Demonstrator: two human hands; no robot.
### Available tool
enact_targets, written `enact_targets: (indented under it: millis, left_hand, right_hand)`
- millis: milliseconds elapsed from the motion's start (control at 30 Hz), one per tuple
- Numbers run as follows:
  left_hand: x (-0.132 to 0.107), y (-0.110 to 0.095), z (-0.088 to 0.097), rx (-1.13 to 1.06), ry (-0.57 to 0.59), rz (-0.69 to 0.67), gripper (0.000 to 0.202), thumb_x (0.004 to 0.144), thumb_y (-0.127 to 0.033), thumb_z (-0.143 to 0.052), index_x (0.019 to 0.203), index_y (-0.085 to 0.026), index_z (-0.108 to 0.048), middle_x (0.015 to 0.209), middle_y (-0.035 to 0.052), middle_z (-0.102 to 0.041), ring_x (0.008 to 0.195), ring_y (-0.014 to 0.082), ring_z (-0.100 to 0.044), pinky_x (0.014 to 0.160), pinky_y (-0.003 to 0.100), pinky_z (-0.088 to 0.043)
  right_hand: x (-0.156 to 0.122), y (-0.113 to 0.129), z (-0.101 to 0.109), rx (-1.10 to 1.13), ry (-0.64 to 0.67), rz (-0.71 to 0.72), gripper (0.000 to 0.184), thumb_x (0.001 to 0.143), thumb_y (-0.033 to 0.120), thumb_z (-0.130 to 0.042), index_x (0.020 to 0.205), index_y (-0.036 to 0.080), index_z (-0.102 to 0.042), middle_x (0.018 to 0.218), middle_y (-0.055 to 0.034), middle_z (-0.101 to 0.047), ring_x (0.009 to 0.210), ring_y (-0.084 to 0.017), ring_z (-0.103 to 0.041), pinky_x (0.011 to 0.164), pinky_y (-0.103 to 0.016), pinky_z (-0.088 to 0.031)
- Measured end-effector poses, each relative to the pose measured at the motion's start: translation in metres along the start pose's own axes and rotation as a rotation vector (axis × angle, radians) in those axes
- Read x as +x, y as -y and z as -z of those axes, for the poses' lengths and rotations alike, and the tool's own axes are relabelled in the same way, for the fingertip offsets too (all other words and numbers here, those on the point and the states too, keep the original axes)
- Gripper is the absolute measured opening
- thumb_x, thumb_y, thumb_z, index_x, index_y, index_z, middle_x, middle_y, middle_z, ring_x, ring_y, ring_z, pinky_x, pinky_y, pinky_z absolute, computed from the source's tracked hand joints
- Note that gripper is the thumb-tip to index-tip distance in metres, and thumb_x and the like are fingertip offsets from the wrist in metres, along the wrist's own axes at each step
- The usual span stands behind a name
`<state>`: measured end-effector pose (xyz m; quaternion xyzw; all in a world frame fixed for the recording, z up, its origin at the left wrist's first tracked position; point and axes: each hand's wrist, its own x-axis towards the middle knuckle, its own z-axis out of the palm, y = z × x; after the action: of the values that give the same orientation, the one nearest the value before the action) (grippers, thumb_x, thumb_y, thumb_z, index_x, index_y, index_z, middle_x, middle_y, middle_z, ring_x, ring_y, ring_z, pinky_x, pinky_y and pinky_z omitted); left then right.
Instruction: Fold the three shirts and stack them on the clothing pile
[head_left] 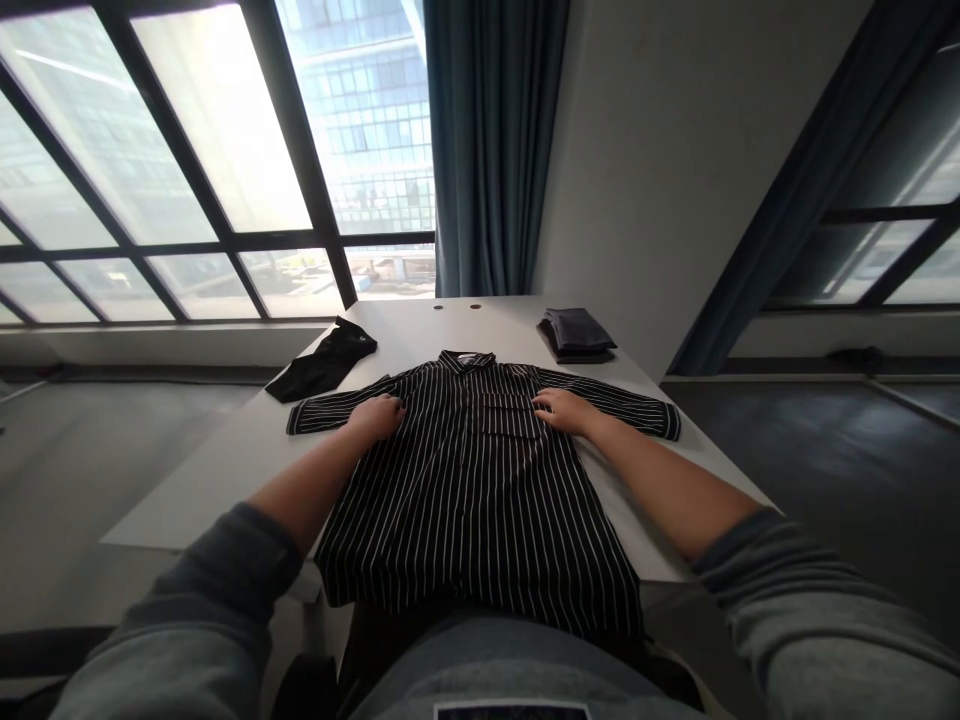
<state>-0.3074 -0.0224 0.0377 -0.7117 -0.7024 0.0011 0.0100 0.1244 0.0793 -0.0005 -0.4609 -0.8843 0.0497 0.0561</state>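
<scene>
A black shirt with white stripes [480,500] lies front side up, its collar away from me and both sleeves spread outward. The lower hem hangs over the near table edge. My left hand [379,416] is at the shirt's left side below the sleeve, its fingers curled closed on the fabric. On the opposite side, my right hand [564,411] rests near the chest pocket, fingers slightly apart and touching the cloth. Its thumb is hard to make out.
The white table [405,325] carries a crumpled black garment [322,362] at the far left and a stack of folded dark clothes [576,335] at the far right. A blue curtain [495,150] and windows stand behind it.
</scene>
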Motion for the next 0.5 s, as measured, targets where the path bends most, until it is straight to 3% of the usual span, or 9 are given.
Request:
enact_targets:
  millis: [200,300,400,500]
  left_hand:
    - [0.084,0.008,-0.018,0.018,-0.038,0.057,0.052,0.105,-0.042,-0.034,0.142,-0.015,-0.058,0.150,0.0200,-0.056,0.137,0.0349,-0.055,0.111,0.047,-0.045]
    - [0.117,0.021,-0.032,0.003,0.055,0.074,0.057,0.105,-0.049,-0.031,0.141,-0.017,-0.062,0.149,0.0192,-0.059,0.136,0.0346,-0.057,0.112,0.048,-0.045]
    - [0.143,0.031,-0.051,-0.018,0.181,0.117,0.063,0.102,-0.055,-0.033,0.140,-0.015,-0.064,0.151,0.0208,-0.057,0.137,0.0365,-0.057,0.112,0.049,-0.045]
    - [0.159,0.039,-0.069,-0.038,0.222,0.183,0.072,0.102,-0.058,-0.029,0.155,-0.014,-0.051,0.166,0.0216,-0.037,0.147,0.0407,-0.045,0.115,0.055,-0.041]
  right_hand:
    - [0.070,-0.019,-0.021,-0.015,0.025,-0.137,0.057,0.103,0.042,-0.049,0.153,0.015,-0.053,0.165,-0.0143,-0.042,0.154,-0.028,-0.035,0.128,-0.038,-0.024]
    - [0.096,-0.033,-0.031,0.000,0.048,-0.203,0.063,0.105,0.046,-0.043,0.161,0.017,-0.042,0.170,-0.0121,-0.033,0.158,-0.025,-0.029,0.129,-0.038,-0.021]
    - [0.115,-0.045,-0.044,0.014,0.115,-0.284,0.064,0.105,0.054,-0.038,0.163,0.026,-0.039,0.172,-0.0092,-0.029,0.158,-0.030,-0.027,0.128,-0.051,-0.022]
    - [0.126,-0.057,-0.058,0.011,0.151,-0.358,0.066,0.105,0.059,-0.031,0.165,0.033,-0.031,0.175,-0.0057,-0.018,0.160,-0.035,-0.018,0.126,-0.065,-0.015]
